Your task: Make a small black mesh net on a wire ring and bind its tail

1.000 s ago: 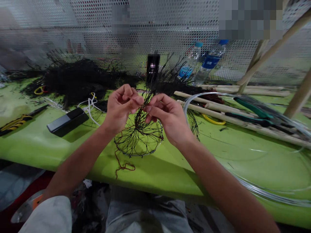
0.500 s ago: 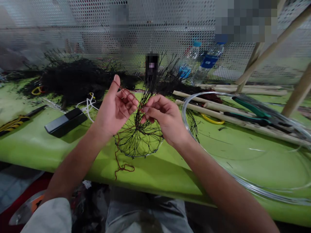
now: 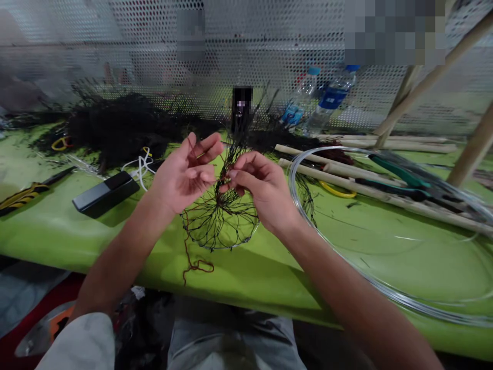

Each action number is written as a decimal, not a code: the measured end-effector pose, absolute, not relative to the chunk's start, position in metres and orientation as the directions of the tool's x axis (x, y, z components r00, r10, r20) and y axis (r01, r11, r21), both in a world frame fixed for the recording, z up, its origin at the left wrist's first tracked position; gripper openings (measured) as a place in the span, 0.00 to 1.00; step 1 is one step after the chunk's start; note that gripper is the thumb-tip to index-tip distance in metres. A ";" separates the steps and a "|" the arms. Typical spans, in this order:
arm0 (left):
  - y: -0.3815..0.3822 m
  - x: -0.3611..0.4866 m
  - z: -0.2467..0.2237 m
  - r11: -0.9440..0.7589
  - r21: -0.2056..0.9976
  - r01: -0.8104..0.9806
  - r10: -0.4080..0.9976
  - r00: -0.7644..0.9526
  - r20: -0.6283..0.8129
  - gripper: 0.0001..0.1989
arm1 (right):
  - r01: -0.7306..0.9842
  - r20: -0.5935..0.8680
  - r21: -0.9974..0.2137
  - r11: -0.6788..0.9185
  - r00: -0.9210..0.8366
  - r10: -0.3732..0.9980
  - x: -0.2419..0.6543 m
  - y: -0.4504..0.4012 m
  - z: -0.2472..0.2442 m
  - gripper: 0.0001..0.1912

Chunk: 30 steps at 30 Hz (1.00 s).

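A round black string net [image 3: 219, 223], knotted around a thin wire ring, stands on the green table, its strands gathered into an upright bundle [image 3: 234, 151]. My left hand [image 3: 188, 172] is left of the bundle, palm turned inward and fingers half curled and apart; a thin dark red cord passes over its thumb. My right hand [image 3: 260, 185] pinches at the bundle's neck from the right, with a bit of the red cord at its fingertips. The red cord's loose end [image 3: 187, 252] trails down past the ring onto the table.
Right of the net lie a large wire coil [image 3: 327, 241], green-handled pliers [image 3: 400, 172] and wooden sticks [image 3: 346, 180]. To the left are a dark box [image 3: 106, 194], yellow-black pliers [image 3: 26, 195] and a black string heap [image 3: 123, 126]. Bottles [image 3: 333, 97] stand behind, before a perforated panel [image 3: 154, 56].
My left hand has turned and its fingers have lifted and spread, with the cord still over its thumb. My right hand keeps its pinch at the bundle's neck.
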<state>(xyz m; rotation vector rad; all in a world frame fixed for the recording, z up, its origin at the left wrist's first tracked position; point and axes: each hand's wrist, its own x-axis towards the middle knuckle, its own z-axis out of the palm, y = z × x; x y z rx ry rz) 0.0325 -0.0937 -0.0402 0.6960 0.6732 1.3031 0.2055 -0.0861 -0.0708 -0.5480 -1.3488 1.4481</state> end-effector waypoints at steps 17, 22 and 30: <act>-0.102 0.014 -0.027 -0.308 0.765 -0.566 0.920 0.027 0.390 0.27 | -0.440 0.281 -0.886 0.147 -0.257 0.925 0.211 -0.075 -0.074 0.12; -0.110 0.028 -0.025 -0.129 0.687 -0.716 0.969 0.057 0.241 0.26 | -0.449 0.334 -0.869 0.209 -0.220 0.917 0.209 -0.080 -0.075 0.09; -0.126 0.040 -0.009 0.005 0.578 -0.816 0.974 0.135 0.182 0.22 | -0.075 0.648 -0.760 0.645 -0.165 0.744 0.211 -0.079 -0.080 0.08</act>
